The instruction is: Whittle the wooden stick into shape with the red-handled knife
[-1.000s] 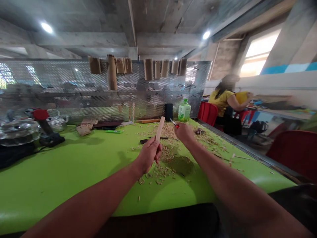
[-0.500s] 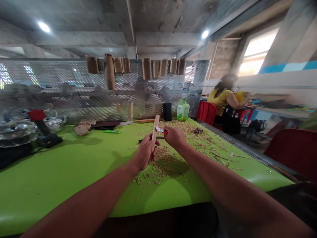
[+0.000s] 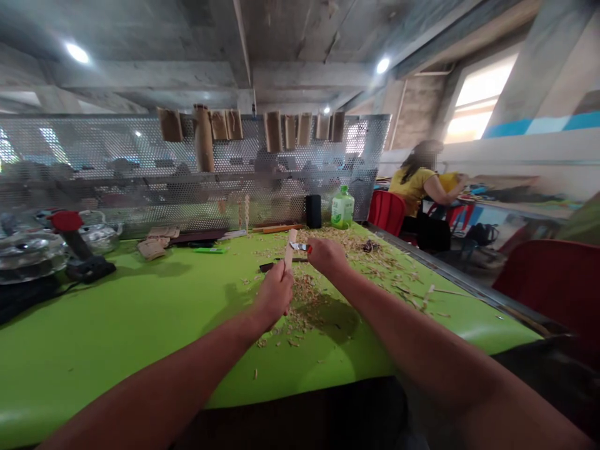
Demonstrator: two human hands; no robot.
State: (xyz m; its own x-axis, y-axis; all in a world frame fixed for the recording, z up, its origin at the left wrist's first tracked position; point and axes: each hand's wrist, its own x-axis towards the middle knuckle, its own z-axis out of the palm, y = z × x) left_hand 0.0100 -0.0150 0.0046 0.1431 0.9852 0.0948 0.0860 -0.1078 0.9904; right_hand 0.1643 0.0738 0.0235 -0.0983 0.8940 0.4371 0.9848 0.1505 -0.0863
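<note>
Gripping the lower part of a pale wooden strip (image 3: 291,240) in the left hand (image 3: 274,292), with fingers folded around it and the upper end left bare, tilted up and away above the surface (image 3: 154,331). Clenching a knife (image 3: 300,247) in the right hand (image 3: 327,255), with a bit of red handle showing beside the fist and the blade pointing left, touching the strip near its top. Keeping the hands apart, with neither spread; cannot tell how the right fingertips sit, hidden under the knuckles.

Just past the strip, passing a dark tool (image 3: 266,267) flat on the green surface, partly covered from view. Around and below the hands, meeting wood shavings (image 3: 307,297), scattered thickly to the right too. Farther back, reaching a black box (image 3: 314,211) upright beside a green bottle (image 3: 343,209). Off to the left, coming to a bright green object (image 3: 210,250), brown packets (image 3: 157,244), a red-and-black power tool (image 3: 75,240) and glass pots (image 3: 30,250). Behind all that, facing a perforated metal panel (image 3: 150,194) hung with brown pieces (image 3: 274,132). Away to the right, seeing a person (image 3: 415,181) in yellow, seated on a red chair (image 3: 387,212).
</note>
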